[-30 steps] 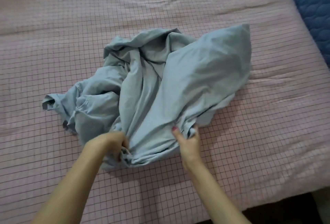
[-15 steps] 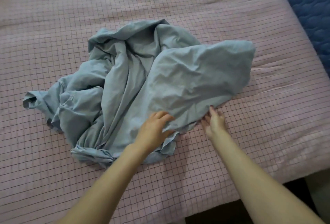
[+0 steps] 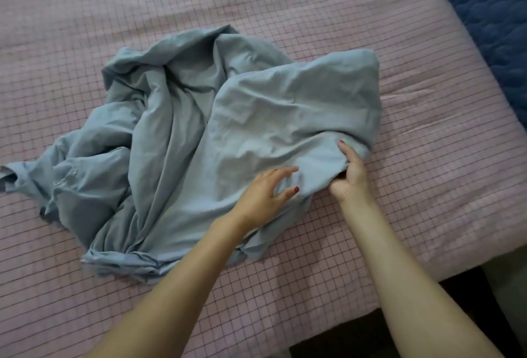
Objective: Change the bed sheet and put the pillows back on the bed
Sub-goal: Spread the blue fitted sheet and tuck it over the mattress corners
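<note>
Fingers (image 3: 346,152) of my right hand (image 3: 352,178) pinch the blue sheet (image 3: 271,106); left hand (image 3: 262,198) splayed flat on it; quilted navy cover (image 3: 490,15) at two o'clock.

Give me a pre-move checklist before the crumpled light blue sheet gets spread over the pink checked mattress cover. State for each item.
1. Right hand grips the edge of the crumpled light blue sheet: ok, fingers tucked under the fabric.
2. Left hand has a grip: not ok, it lies open on top of the sheet.
3. Sheet untangled: not ok, bunched in folds.
4. A sheet corner found: cannot tell, none clearly in hand.
5. Pink checked mattress cover flat: ok, only slight wrinkles.
6. Pillows off the bed: cannot tell beyond this view; only the dark blue quilted cloth shows at the far right.
</note>
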